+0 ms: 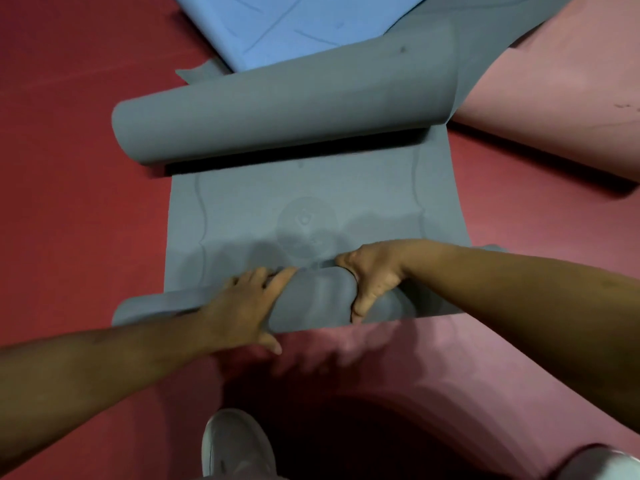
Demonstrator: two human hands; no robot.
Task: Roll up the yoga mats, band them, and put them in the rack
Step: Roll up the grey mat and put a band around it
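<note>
A grey yoga mat (pixel 311 202) lies on the red floor, its near end wound into a short roll (pixel 315 299) and its far part curled over in a big loose fold (pixel 277 116). My left hand (pixel 242 303) lies over the left side of the near roll, fingers wrapped across the top and thumb at the front. My right hand (pixel 374 275) grips the roll from the right, fingers curled over it and thumb pointing down the front.
A light blue mat (pixel 294 26) lies flat beyond the grey one. A pink mat (pixel 554 98) spreads to the right and another pink sheet (pixel 415 368) lies under the near edge. My white shoes (pixel 235 445) stand at the bottom.
</note>
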